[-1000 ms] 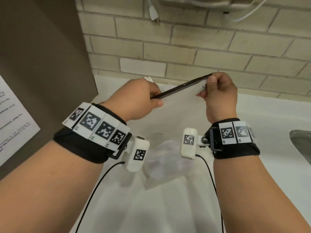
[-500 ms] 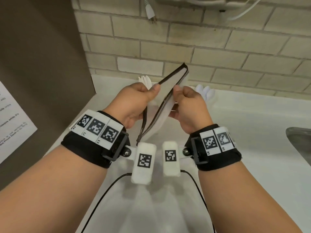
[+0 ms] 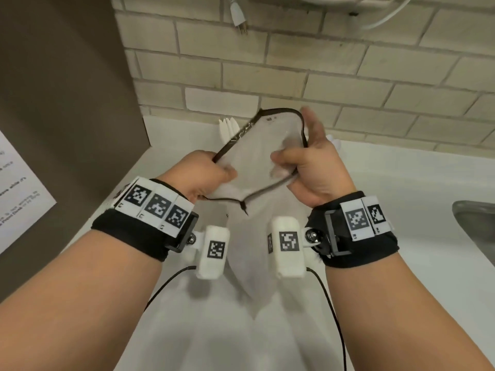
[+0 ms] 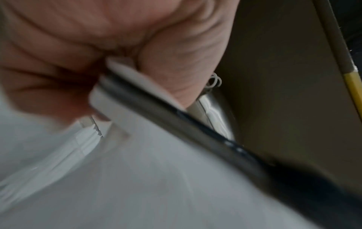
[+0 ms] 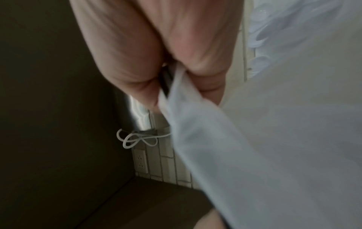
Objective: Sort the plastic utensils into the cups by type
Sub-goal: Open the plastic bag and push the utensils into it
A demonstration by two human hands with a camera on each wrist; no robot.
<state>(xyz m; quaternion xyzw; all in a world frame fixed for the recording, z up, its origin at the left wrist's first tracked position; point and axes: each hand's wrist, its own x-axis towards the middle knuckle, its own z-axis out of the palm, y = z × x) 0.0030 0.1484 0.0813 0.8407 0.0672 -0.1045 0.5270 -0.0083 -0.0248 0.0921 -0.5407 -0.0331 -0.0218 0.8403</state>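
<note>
- A paper notice hangs on the dark brown panel at far left, its print too small to read.
- The left hand is curled round the near edge of a translucent zip bag with a dark rim, held above the white surface.
- White utensil tips poke up just behind the bag, near the wall; judging by their upright stand they sit in a cup, though no cup shows.
- The right hand pinches the bag's far side with thumb on the film, its other fingers reaching over the rim.
- More white utensils peek from behind the right hand; which type cannot be told.
- Sorting seems largely done or set aside: the bag looks empty and no loose utensils lie in view.
- A beige brick wall backs the surface, a white plug dangles above, and a steel sink edges in at right.
</note>
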